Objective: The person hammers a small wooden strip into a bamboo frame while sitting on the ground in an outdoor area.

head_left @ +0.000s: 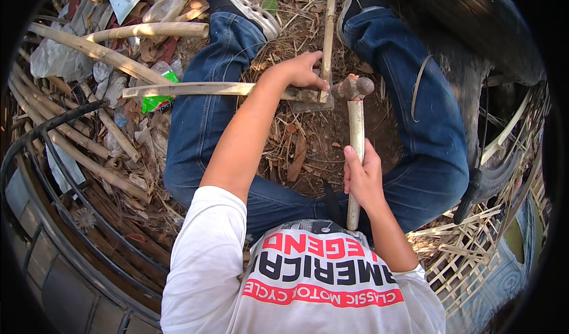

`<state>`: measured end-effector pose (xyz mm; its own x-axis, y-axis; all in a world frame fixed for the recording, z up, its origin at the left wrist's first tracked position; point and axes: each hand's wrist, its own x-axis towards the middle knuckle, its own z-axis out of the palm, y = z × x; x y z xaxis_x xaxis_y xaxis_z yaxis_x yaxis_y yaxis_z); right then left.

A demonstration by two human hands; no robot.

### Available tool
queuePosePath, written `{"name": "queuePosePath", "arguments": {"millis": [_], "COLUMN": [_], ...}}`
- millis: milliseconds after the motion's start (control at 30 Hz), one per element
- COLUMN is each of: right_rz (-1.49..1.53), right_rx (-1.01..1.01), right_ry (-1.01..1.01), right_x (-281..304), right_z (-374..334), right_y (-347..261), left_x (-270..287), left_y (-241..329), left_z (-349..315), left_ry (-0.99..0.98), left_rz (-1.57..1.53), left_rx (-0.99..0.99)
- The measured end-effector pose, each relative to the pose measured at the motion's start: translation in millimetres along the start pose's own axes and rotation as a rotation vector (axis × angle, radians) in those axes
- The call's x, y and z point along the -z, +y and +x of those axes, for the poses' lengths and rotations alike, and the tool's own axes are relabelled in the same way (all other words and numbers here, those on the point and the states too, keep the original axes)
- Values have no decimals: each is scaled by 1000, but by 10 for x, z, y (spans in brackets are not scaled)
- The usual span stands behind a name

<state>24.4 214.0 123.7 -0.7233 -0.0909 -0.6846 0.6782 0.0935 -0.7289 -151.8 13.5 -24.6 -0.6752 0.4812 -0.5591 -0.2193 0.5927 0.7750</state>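
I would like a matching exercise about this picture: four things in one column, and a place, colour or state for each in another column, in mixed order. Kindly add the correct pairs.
Things
1. Hammer
2. Wrapper
3. Left hand
4. Woven lattice

Places, colours and states
A. Resting on the pale strips
B. At the lower right of the picture
C. Gripped by its handle in the right hand
D. Mostly bright green

Right pairs: 1-C, 2-D, 3-A, 4-B.
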Motion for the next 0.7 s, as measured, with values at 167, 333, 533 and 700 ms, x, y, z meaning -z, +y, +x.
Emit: {"name": "queuePosePath", "arguments": {"millis": [167,333,533,700], "right_rz": [-75,-40,-151,-97], "right_rx": [-51,17,-40,1], "right_ry": [-22,11,-47,-13], "right_x": [0,2,50,45], "right_z": [38,-2,91,27], "right_y": [-39,-60,-75,-116], "left_x": [4,13,-7,-15], "left_y": [-33,76,14,-43], "left_z": [-2,-33,-23,15], "left_ry": [5,5,17,2], "left_rz": [19,99,56,18], "left_rx": [7,19,30,17]}}
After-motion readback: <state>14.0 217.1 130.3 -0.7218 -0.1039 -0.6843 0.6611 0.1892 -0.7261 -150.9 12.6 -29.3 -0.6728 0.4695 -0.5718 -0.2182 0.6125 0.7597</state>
